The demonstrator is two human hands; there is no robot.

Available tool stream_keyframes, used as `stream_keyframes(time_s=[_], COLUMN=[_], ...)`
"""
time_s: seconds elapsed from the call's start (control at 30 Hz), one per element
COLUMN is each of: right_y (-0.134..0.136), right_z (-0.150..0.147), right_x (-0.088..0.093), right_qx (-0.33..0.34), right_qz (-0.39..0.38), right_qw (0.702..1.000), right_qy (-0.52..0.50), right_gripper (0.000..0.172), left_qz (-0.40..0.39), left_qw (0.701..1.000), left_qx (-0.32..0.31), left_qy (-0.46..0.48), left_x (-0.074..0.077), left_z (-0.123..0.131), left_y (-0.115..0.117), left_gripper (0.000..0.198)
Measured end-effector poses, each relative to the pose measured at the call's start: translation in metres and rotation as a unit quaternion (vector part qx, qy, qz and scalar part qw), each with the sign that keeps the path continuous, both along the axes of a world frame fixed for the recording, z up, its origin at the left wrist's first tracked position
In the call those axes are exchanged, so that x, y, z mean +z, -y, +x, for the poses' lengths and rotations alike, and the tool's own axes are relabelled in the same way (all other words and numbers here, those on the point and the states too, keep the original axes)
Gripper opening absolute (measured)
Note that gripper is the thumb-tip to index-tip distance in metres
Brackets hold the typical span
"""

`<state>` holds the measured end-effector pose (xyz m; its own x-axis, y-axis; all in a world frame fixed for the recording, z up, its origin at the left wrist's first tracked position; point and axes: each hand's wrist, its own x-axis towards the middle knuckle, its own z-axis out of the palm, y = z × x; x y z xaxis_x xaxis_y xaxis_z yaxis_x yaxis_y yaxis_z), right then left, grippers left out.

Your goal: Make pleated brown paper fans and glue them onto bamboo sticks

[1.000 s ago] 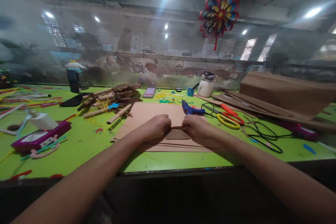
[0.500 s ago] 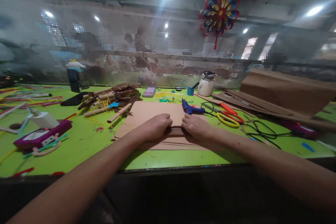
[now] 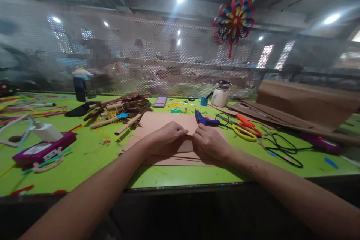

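Observation:
Sheets of brown kraft paper (image 3: 157, 119) lie stacked on the green table in front of me. My left hand (image 3: 167, 135) pinches the raised edge of the top sheet between thumb and fingers. Close beside it, my right hand (image 3: 210, 142) has its fingers curled on the same edge. Between my hands the paper is bent up into a fold; the fingertips partly hide it. Just behind my right hand lies a blue glue gun (image 3: 206, 120), resting on the paper.
Scissors with yellow handles (image 3: 244, 134) and an orange-handled pair (image 3: 247, 123) lie right, near a black cable (image 3: 284, 153). Paper rolls (image 3: 123, 110) are heaped left. Purple power strips (image 3: 47, 150) sit at both sides. A white jug (image 3: 221, 93) and large kraft paper (image 3: 303, 101) stand behind.
My hands have come closer together along the paper edge. The edge between them is lifted and bent more, and the dark gap under it no longer shows. The view has tilted slightly up.

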<state>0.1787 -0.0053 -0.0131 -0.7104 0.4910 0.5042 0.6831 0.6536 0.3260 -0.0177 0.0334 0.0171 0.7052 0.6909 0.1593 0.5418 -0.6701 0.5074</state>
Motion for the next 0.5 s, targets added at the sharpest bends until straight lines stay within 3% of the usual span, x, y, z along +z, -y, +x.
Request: stream_keyframes(time_s=[0.13,0.3,0.4,0.5], right_y=[0.002,0.000,-0.002,-0.002], right_z=[-0.004,0.003,0.007,0.004], right_x=[0.004,0.011,0.018,0.023], right_qx=[0.004,0.015,-0.007,-0.009], right_qz=[-0.014,-0.116,-0.249,-0.384], right_qw=[0.999,0.981,0.923,0.852], right_qy=[-0.034,-0.158,-0.293,-0.355], right_gripper=[0.009,0.012,0.022,0.029], left_qz=[-0.120,-0.112,-0.081,-0.045], left_qw=[0.992,0.992,0.995,0.997], left_qx=[-0.008,-0.001,-0.008,-0.013], left_qy=[0.046,0.050,0.056,0.060], left_x=[-0.003,-0.003,0.002,0.006], left_z=[-0.002,-0.002,0.000,0.002], left_y=[-0.001,0.002,0.009,0.018], left_gripper=[0.034,0.036,0.037,0.036])
